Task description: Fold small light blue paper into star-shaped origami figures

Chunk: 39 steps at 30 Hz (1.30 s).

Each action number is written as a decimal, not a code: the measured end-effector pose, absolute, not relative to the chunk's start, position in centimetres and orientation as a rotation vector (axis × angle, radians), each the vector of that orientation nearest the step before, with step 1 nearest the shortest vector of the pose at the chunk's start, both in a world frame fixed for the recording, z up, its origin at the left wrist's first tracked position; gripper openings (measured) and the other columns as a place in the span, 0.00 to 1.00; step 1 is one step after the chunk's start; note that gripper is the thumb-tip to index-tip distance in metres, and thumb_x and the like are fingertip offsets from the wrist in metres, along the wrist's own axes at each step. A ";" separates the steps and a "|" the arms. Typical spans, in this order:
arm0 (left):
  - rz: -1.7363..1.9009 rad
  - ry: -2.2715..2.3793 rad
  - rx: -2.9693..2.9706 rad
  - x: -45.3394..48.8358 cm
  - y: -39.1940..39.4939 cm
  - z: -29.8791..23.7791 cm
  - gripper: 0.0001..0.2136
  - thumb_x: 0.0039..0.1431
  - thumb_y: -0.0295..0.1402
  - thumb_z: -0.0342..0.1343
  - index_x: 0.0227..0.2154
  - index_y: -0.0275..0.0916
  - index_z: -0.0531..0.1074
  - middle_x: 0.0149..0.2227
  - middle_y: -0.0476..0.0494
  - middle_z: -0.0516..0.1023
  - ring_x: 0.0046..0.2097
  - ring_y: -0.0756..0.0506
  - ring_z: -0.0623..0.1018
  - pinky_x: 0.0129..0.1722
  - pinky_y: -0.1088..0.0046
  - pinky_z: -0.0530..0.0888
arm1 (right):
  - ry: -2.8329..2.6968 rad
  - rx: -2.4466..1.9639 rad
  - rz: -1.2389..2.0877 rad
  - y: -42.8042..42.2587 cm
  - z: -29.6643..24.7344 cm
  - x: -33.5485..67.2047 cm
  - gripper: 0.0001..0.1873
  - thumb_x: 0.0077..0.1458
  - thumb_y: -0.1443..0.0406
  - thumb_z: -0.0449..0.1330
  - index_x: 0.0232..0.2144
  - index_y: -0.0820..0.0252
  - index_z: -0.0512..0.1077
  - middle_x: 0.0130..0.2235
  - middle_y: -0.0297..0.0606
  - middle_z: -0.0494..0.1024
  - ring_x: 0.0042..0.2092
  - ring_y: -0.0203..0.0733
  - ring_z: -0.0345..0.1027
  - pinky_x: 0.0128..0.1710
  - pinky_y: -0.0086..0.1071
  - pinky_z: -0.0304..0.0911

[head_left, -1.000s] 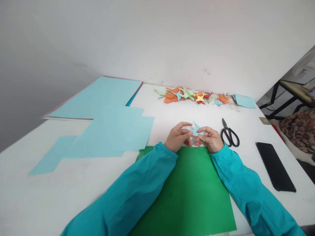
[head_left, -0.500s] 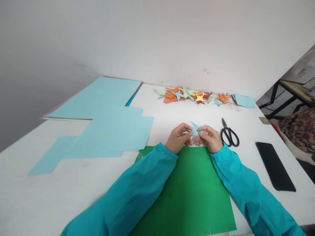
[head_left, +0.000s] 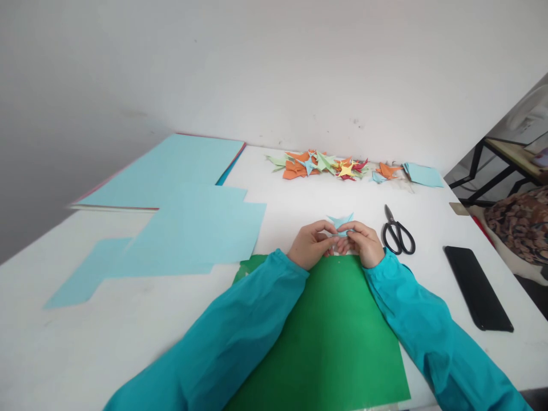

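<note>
- Where the worktop (head_left: 149, 325) comes closest to us, a green sheet (head_left: 325, 342) lies flat beneath our teal sleeves (head_left: 222, 337); an elbow dragging across it could pull it askew.
- To our right rests a flat black slab (head_left: 477, 288), well apart from us.
- Just beyond the green sheet's far edge, our left hand (head_left: 311, 244) and right hand (head_left: 363, 242) come close together, each with thumb and forefinger closed in a pinch and the other fingers loosely curled below.
- Between those fingertips we hold a folded light-blue paper (head_left: 341, 222), its pointed tips fanning up and away from us. Its finer creases are too small to read.
- We judge the thin points the weak part: uneven pressure could crumple one, and pulling our hands in opposite directions could tear the paper or open a fold.
- Beside our right hand, not touching it, lie the black-handled scissors (head_left: 393, 221), blades pointing away; a careless outward sweep could knock them.
- Leftward spread loose light-blue sheets (head_left: 205, 234), overlapping, which a brushing sleeve might shift.
- Farther off, along the wall (head_left: 274, 68), sit a stack of large sheets (head_left: 184, 165), a pile of coloured folded pieces (head_left: 319, 164) and some small blue squares (head_left: 423, 174).
</note>
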<state>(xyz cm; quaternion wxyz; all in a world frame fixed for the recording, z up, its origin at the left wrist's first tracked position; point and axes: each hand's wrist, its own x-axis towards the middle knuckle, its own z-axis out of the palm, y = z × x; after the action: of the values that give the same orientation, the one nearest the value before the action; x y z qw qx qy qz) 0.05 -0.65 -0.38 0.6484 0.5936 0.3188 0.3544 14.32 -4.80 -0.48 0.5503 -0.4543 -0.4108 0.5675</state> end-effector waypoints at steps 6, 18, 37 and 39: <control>0.857 0.680 1.416 0.3 -0.9 -0.5 0.09 0.44 0.34 0.58 0.28 0.35 0.68 0.23 0.50 0.72 0.20 0.54 0.71 0.17 0.80 0.67 | -1.006 -1.130 1.231 -4.9 -0.4 14.1 0.10 0.41 0.62 0.60 0.30 0.60 0.70 0.18 0.29 0.73 0.19 0.34 0.67 0.19 0.27 0.64; 1.003 0.731 1.315 0.4 -0.8 -1.2 0.10 0.40 0.32 0.60 0.26 0.32 0.71 0.39 0.41 0.72 0.23 0.52 0.74 0.15 0.78 0.70 | -1.070 -1.072 1.151 -4.8 -0.9 14.4 0.12 0.42 0.62 0.63 0.31 0.62 0.71 0.20 0.32 0.75 0.21 0.35 0.70 0.22 0.29 0.68; 0.955 0.787 1.627 -0.4 -0.5 -0.7 0.04 0.42 0.30 0.59 0.22 0.35 0.75 0.35 0.42 0.76 0.26 0.51 0.73 0.21 0.79 0.71 | -1.075 -1.194 1.041 -4.7 -1.1 14.3 0.08 0.38 0.64 0.65 0.25 0.61 0.73 0.16 0.31 0.74 0.19 0.36 0.69 0.19 0.28 0.66; 0.955 0.798 1.637 -0.4 -0.5 -0.7 0.04 0.42 0.30 0.59 0.22 0.35 0.75 0.35 0.42 0.76 0.26 0.52 0.73 0.21 0.79 0.72 | -1.078 -1.228 1.010 -4.7 -1.1 14.3 0.08 0.37 0.65 0.65 0.24 0.61 0.74 0.15 0.30 0.72 0.19 0.36 0.69 0.18 0.27 0.65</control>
<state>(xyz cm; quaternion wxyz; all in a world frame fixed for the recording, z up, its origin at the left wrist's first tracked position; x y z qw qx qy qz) -0.44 -0.48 -0.70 0.5165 0.6816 0.3323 0.3978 14.30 -4.68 -1.15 0.5732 -0.5237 -0.4599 0.4309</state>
